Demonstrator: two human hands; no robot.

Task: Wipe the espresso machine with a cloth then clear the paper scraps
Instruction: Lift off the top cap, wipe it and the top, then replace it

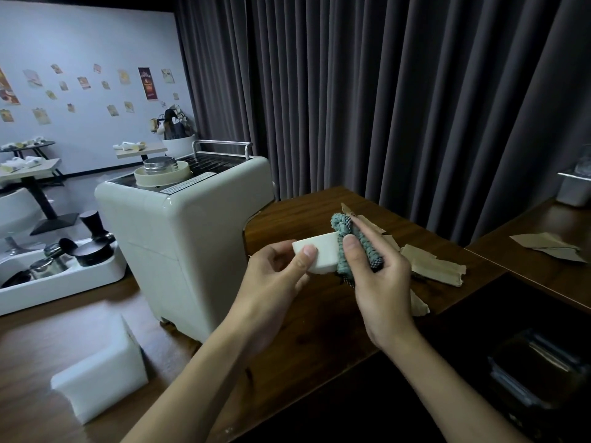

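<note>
White foam block (316, 254) is pinched between thumb and fingers of the left hand (275, 278). Bunched teal cloth (341, 223) is gripped in the right hand (380, 282), thumb pressed on it, and it touches the block's end. Both are held over the wooden table (303, 206), just right of the cream espresso machine (179, 251), not touching it. Brown paper scraps (435, 266) lie on the table behind the right hand. Wipe judged not yet begun. The block should be set down, the cloth flattened for broad contact, and the panels wiped top downward, with the scraps left until after.
</note>
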